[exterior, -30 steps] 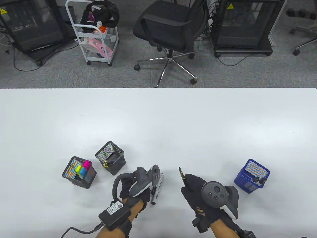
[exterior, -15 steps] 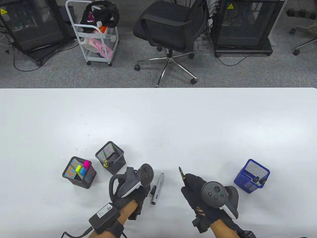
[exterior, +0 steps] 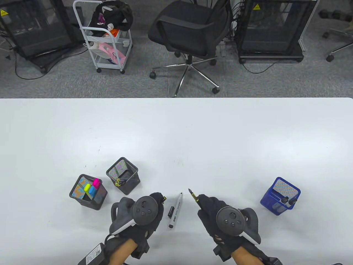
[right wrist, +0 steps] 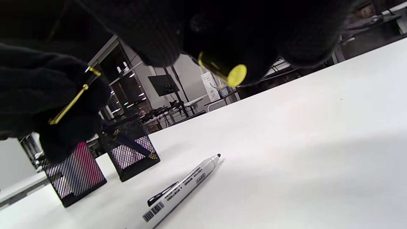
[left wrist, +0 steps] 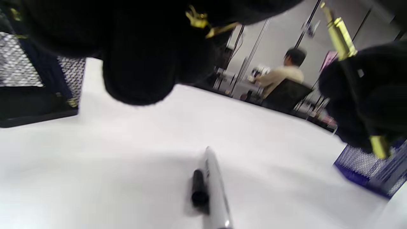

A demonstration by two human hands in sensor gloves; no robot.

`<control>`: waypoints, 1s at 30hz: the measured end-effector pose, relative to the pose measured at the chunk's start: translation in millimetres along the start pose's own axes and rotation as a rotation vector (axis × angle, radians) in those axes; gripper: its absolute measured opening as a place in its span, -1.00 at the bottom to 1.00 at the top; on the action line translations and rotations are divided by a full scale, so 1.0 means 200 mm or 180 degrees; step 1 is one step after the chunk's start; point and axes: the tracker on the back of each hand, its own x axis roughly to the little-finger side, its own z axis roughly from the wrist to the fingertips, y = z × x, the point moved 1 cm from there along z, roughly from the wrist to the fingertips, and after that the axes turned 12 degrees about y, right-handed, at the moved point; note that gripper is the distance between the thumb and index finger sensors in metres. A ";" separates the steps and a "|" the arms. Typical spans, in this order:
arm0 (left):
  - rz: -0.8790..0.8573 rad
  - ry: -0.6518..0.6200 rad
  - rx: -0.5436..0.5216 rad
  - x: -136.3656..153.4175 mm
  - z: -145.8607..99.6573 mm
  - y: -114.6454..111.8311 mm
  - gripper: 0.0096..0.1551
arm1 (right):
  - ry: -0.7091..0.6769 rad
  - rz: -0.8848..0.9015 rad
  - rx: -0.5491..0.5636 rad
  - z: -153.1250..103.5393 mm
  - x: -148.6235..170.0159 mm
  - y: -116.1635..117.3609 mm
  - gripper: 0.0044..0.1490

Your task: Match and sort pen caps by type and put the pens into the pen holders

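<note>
My right hand [exterior: 203,202] grips a black fountain pen [exterior: 194,196] with a gold collar, its bare nib pointing up and left. The pen's gold end [right wrist: 237,75] shows under the fingers in the right wrist view. My left hand [exterior: 159,201] holds a black pen cap with a gold clip [exterior: 163,198], seen close up as the gold clip [left wrist: 197,21]. The two hands are a short gap apart. Between them, an uncapped white marker [exterior: 176,209] lies on the table with its black cap [exterior: 171,212] beside it.
A black mesh holder [exterior: 82,197] with highlighters and a second black mesh holder [exterior: 129,184] with gold-clipped pens stand left of my left hand. A blue mesh holder [exterior: 269,203] with markers stands to the right. An office chair [exterior: 190,30] is beyond the table's far edge.
My left hand has drawn back down and left from the marker and turned palm-down, with the gold clip now showing at its fingertips. My right hand has moved left with the fountain pen.
</note>
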 end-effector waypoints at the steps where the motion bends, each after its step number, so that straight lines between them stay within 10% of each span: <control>1: -0.0059 -0.0042 -0.0067 0.00 -0.01 0.00 -0.43 | -0.0036 -0.0050 0.0000 0.00 -0.01 0.00 -0.31; 30: 0.0357 -0.0764 -0.0366 -0.18 -0.08 -0.02 -0.50 | -0.0569 -0.0676 0.0147 -0.06 -0.16 0.06 -0.35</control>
